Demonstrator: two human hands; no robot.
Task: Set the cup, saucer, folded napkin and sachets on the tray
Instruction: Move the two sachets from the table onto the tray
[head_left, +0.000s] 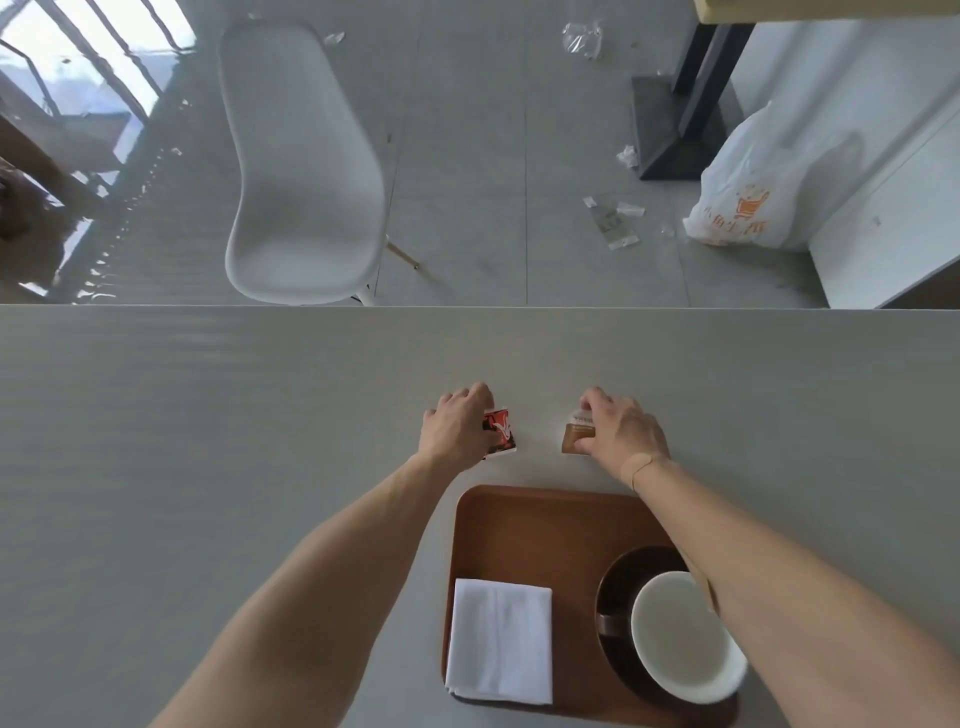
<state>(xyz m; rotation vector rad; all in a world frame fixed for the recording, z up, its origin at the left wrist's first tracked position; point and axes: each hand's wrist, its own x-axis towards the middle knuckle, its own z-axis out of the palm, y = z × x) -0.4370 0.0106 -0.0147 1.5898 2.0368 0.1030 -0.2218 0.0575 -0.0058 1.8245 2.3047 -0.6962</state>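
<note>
**deskwatcher:** Sachets first, since that's what both hands are on. I count two. The red sachet (500, 434) lies flat on the table (208, 441) under the left hand (457, 428), long axis running away from the person, leaning a little to the left at the far end. The brown sachet (575, 438) sits under the right hand (621, 428), and its long axis runs the same way, near to far, with a pale strip at the far end. They're near each other but not touching, both just beyond the far edge of the tray (540, 519).

**mug_fan:** Are the fingers actually gripping them?

**deskwatcher:** Left fingers are curled over the red one's left edge, right fingers pinch the brown one from its right side. Both packets look flat on the table, so closed on them but not lifted as far as I can tell.

**mug_fan:** And the tray itself?

**deskwatcher:** One brown tray, rounded corners, long side running away from the person. On it: one white folded napkin (500, 642) at the near left, long axis near to far, one dark saucer (618, 587) at the near right, and one white cup (680, 636) on the saucer, mouth up. The right forearm crosses over the cup's right edge.
</note>
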